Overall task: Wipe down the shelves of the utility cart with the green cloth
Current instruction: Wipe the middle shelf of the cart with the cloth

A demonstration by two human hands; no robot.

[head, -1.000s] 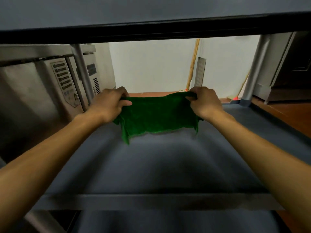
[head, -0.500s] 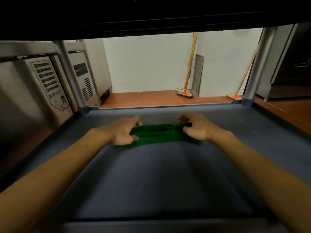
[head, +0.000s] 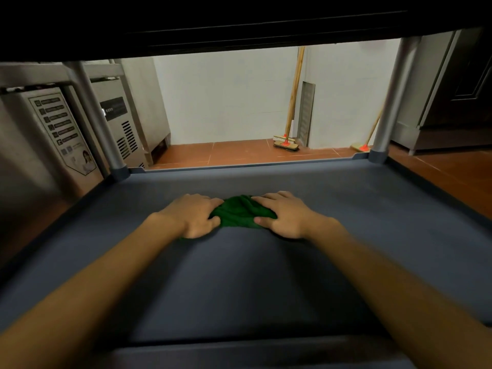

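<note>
The green cloth (head: pixel 241 212) lies bunched on the dark grey middle shelf (head: pixel 239 283) of the utility cart, a little behind its centre. My left hand (head: pixel 190 215) lies on the cloth's left end, holding it between thumb and fingers. My right hand (head: pixel 283 214) holds the right end the same way. Both palms face down on the shelf, and the two hands are close together. Part of the cloth is hidden under my hands.
The upper shelf (head: pixel 239 25) hangs dark and low overhead. Grey posts stand at the far left corner (head: pixel 98 121) and the far right corner (head: pixel 390 102). Stainless appliances (head: pixel 53 134) stand to the left. Beyond the shelf's raised rim, brooms (head: pixel 287 141) lean against the white wall over a tiled floor.
My hands came down from holding the cloth spread in the air onto the shelf, then moved toward each other, bunching the cloth into a small heap.
</note>
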